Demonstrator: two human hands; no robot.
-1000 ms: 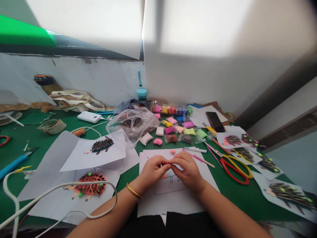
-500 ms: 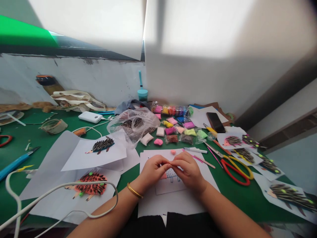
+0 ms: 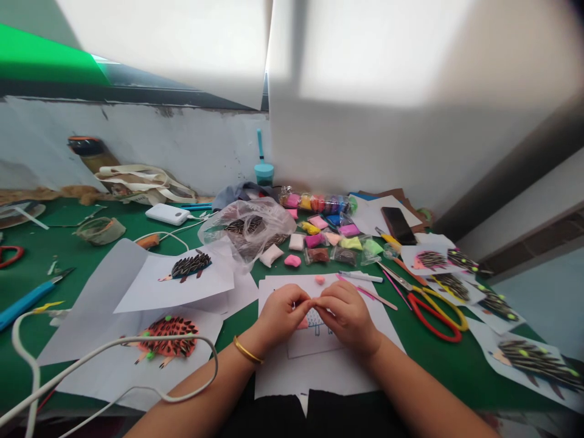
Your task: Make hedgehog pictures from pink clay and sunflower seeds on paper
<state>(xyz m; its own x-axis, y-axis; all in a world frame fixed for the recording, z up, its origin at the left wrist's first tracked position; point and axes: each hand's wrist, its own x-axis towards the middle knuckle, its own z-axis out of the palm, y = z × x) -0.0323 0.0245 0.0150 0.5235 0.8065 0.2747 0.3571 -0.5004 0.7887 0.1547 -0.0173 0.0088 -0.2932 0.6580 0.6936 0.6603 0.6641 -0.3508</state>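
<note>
My left hand (image 3: 283, 314) and my right hand (image 3: 345, 314) meet fingertip to fingertip above a white sheet (image 3: 319, 365) with a small hedgehog drawing (image 3: 316, 320). Both hands are closed in a pinch on a small bit of pink clay (image 3: 302, 322) between them. A gold bangle (image 3: 246, 351) circles my left wrist. Two other pink clay lumps lie farther back, one (image 3: 319, 279) on the sheet and a bigger pink lump (image 3: 292, 260) on the green table (image 3: 438, 359).
Bags of coloured clay (image 3: 328, 234) and a plastic bag (image 3: 249, 228) sit behind the sheet. Red-and-yellow scissors (image 3: 433, 304), a phone (image 3: 396, 224) and finished hedgehog pictures (image 3: 533, 359) lie right. Left are two hedgehog sheets (image 3: 168, 344), a white cable (image 3: 114, 347), a power bank (image 3: 166, 213) and a blue knife (image 3: 27, 299).
Almost nothing differs; my hands stay pinched together over the drawing, with only tiny finger movement and a slight camera shift.
</note>
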